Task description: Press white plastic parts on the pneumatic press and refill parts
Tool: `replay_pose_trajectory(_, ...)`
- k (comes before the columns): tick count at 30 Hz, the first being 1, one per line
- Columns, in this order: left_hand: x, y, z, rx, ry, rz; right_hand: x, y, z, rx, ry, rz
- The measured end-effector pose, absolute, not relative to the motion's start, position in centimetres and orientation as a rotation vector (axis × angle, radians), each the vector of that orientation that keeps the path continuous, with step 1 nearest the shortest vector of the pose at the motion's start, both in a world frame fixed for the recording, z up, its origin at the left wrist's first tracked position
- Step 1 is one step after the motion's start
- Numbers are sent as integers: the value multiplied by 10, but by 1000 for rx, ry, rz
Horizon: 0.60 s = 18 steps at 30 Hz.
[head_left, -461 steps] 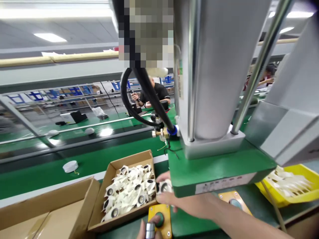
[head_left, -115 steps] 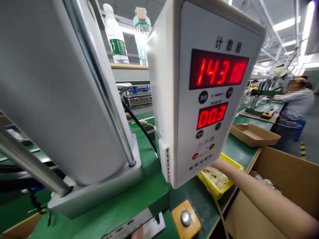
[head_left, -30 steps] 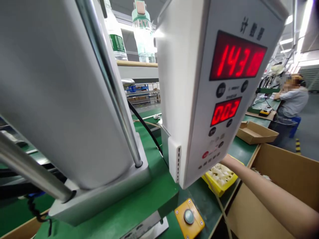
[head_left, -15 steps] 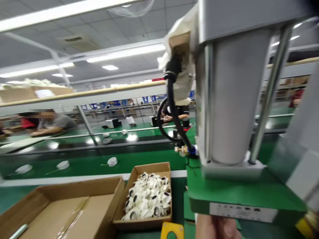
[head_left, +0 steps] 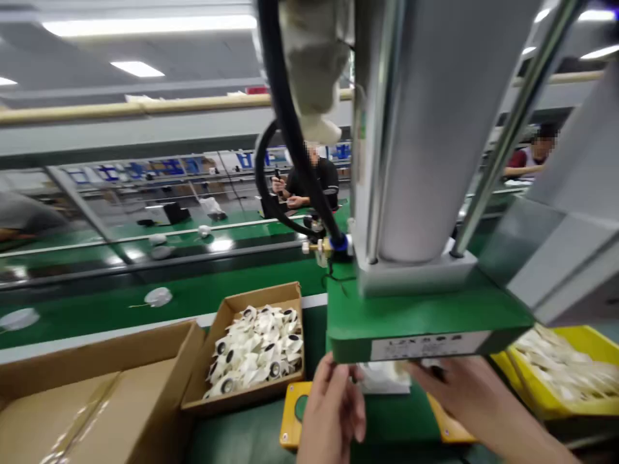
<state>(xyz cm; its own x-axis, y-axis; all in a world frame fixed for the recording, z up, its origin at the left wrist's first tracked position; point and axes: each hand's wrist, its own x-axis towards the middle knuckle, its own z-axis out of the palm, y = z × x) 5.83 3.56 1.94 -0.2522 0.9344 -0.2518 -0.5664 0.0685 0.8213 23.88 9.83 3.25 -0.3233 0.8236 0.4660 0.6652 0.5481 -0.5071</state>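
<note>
A press with a grey cylinder (head_left: 416, 148) and a green head plate (head_left: 425, 316) stands in front of me. Below that plate, a white block or part (head_left: 384, 377) shows between my hands, partly hidden. My left hand (head_left: 333, 409) is just left of it, fingers loosely bent and apart, with nothing seen in them. From the right, my right hand (head_left: 464, 393) reaches under the plate, its fingers bent round something pale and dark that I cannot make out. Yellow button boxes sit by both hands, the left one (head_left: 289, 422) with a green button.
Left of the press, a cardboard box (head_left: 193, 396) holds many white bladed parts (head_left: 256, 345) with dark centres. A larger cardboard box (head_left: 62, 399) stands further left. A yellow bin (head_left: 597, 345) of pale parts is at right. Behind runs a green conveyor (head_left: 207, 287); co-workers sit beyond.
The view has turned down and to the right. Both my hands now show below the press head, where before only one hand's fingers were visible. The yellow bin has come into view.
</note>
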Motion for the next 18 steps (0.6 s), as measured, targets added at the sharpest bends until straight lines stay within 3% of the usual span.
replay_pose_trajectory(10,47,31,3,508,1140,1555,201,105,64,-1160,-2139,723)
replay_pose_trajectory(18,44,32,-7,610,1210,1509,201,109,63,-1047,-2184,724)
